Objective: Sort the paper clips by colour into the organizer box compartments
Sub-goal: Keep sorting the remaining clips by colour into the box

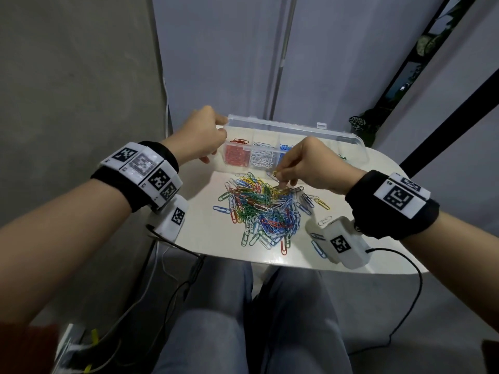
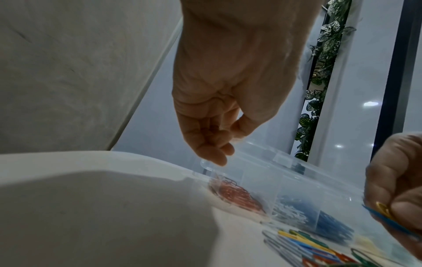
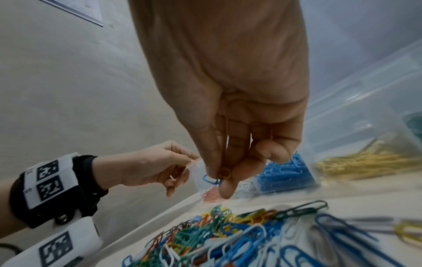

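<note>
A blue and a yellow paper clip (image 3: 220, 176) are pinched together by the right hand (image 1: 310, 166); the organizer box (image 1: 318, 133), at the table's far edge, is gripped at its corner by the left hand (image 1: 198, 136). Mis-sorting is likely if both are released into one compartment.

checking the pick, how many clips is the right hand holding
2: a blue clip and a yellow clip, both pinched in the right hand's fingers; others may be hidden.

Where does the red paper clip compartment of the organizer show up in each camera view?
Head: red compartment upper centre, beside the left hand.
Left wrist: red compartment centre-right, below the fingertips.
Right wrist: small pink-red patch behind the right hand's fingers.
Shared landmark: the blue clip compartment.
</note>
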`<state>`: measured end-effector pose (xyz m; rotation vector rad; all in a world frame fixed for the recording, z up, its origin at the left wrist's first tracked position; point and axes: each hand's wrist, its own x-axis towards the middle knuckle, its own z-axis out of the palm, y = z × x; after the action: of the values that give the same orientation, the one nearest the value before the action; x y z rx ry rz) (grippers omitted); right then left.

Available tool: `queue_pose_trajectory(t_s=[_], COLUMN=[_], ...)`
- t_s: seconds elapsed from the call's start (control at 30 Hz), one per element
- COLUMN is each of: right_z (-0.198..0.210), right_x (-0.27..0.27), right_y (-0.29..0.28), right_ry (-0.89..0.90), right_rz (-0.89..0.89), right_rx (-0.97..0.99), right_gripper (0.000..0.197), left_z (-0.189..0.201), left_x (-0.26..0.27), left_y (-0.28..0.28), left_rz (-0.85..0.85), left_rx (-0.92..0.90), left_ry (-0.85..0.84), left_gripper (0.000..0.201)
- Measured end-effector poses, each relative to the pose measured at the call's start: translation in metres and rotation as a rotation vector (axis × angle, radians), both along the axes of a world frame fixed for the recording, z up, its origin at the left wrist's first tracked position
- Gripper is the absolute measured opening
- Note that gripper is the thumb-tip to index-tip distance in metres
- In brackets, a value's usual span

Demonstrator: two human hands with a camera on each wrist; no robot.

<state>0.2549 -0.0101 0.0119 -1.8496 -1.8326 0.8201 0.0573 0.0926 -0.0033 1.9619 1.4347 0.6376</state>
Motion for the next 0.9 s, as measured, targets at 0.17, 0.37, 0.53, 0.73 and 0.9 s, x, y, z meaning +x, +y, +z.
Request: queue_pose_trajectory(t_s=[0.17,0.37,0.53,0.73,0.9], right_z=[0.01,0.008,-0.007,-0.02,-0.02], right_x=[0.007,0.033,0.05,0.054,0.053], right_y=[-0.004,-0.018,-0.032,-0.037,-0.039], right_ry=[0.044,-0.121,-0.296,-0.401,-0.367], right_rz=[-0.036,-0.068,-0.114,-0.178,-0.145], right_rx=[-0.019,-0.092,-0.116,-0.044,-0.076], right_gripper=[0.003,0.011,0.008,0.013,0.01], left_z=[0.0,-0.001,-0.001,0.0,0.0], left_x=[-0.001,-0.001,-0.001,0.0,0.0], left_y=[0.0,0.001,0.001,0.0,-0.001], left_rz=[-0.008,-0.01,-0.002,0.003,0.011], left_rx=[0.003,0.008,0.009,0.016,0.012], left_ry=[0.002,-0.009,-0.005,0.002,-0.001], left_gripper=[0.047,0.047,0.048,0.048,0.048])
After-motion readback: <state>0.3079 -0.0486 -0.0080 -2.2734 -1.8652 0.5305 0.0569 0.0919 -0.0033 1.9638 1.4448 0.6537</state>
